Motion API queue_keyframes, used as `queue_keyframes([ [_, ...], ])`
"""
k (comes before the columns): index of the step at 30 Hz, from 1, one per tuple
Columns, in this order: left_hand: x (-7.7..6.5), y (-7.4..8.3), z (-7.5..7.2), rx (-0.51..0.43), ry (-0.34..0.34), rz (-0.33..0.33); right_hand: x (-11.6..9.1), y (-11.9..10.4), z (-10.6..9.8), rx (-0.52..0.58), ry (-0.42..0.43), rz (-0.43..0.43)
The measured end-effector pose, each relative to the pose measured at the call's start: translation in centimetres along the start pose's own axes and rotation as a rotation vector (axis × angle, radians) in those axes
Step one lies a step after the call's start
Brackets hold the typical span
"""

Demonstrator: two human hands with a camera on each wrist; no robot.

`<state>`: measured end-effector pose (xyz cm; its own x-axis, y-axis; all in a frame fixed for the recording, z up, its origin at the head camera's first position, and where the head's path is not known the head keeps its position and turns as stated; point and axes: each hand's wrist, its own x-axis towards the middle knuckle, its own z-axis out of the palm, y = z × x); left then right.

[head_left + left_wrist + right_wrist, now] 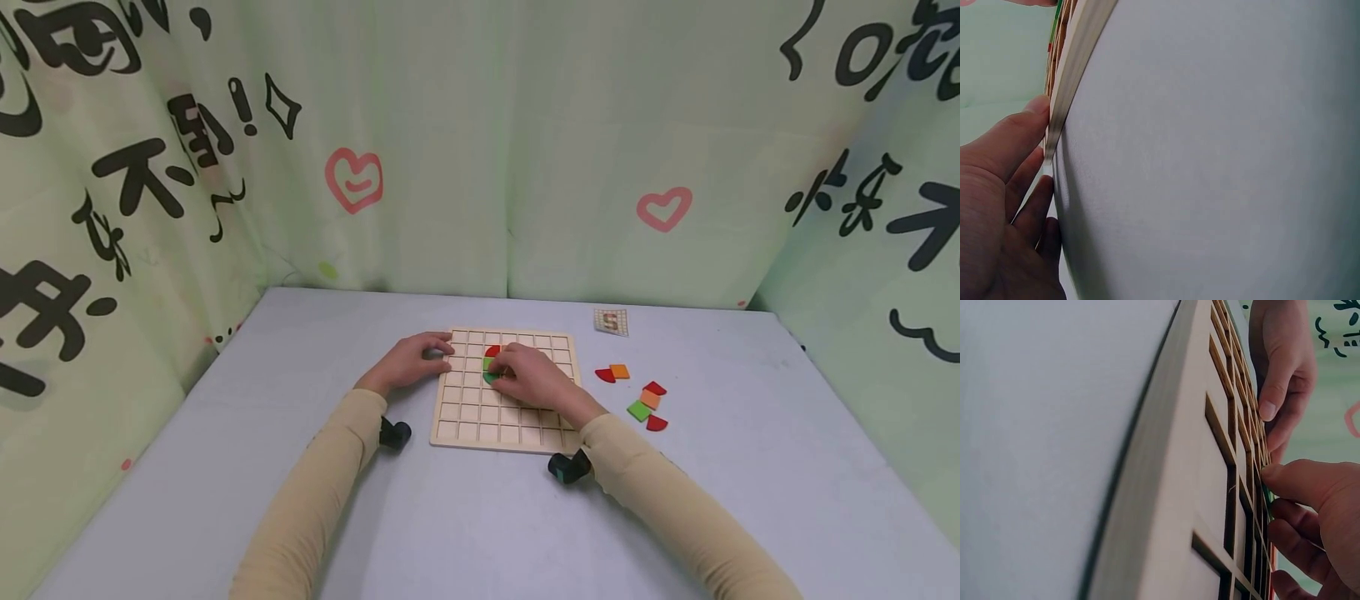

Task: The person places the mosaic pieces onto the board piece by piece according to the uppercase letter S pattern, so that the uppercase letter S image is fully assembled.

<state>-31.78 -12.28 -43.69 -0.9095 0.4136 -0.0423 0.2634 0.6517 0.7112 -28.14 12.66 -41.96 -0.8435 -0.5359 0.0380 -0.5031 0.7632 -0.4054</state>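
A square wooden grid board (468, 414) lies on the table. My left hand (412, 361) is at the board's left edge; its thumb (1016, 137) touches the rim and the fingers are extended, loosely bent. Over the upper middle cells, my right hand (534, 377) pinches a dark green rounded piece (490, 377) between thumb and fingers, low at the board. Just above that piece are a light green square (487, 364) and a red rounded piece (492, 351), both partly covered by the right hand.
Right of the board lie loose pieces: a red one (605, 376) beside an orange square (619, 371), and a group with another orange square (650, 400), a green square (639, 410) and red pieces (657, 423). A small patterned card (611, 322) lies behind. Printed curtains (450, 208) surround the table.
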Motion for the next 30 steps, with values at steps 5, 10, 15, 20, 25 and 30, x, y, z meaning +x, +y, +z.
queue_keyframes([
  [5, -0.1, 0.0, -0.1, 0.004, -0.003, -0.006, 0.0, 0.0, -0.1, -0.001, 0.000, -0.004],
  [10, 0.0, -0.1, -0.1, 0.012, -0.002, 0.001, 0.0, 0.3, -0.4, 0.064, -0.019, 0.017],
  [15, 0.2, -0.2, 0.0, 0.020, -0.005, -0.008, -0.6, 1.0, -1.0, 0.140, -0.001, 0.086],
  [20, 0.2, -0.1, 0.0, 0.010, -0.009, -0.027, -1.7, 2.7, -2.2, 0.171, 0.054, 0.117],
  [25, 0.2, -0.2, 0.1, 0.016, -0.009, -0.022, -3.3, 5.1, -3.4, 0.177, 0.101, 0.179],
  [30, 0.4, -0.4, 0.2, 0.014, -0.008, -0.028, -5.2, 7.4, -4.8, 0.187, 0.145, 0.277],
])
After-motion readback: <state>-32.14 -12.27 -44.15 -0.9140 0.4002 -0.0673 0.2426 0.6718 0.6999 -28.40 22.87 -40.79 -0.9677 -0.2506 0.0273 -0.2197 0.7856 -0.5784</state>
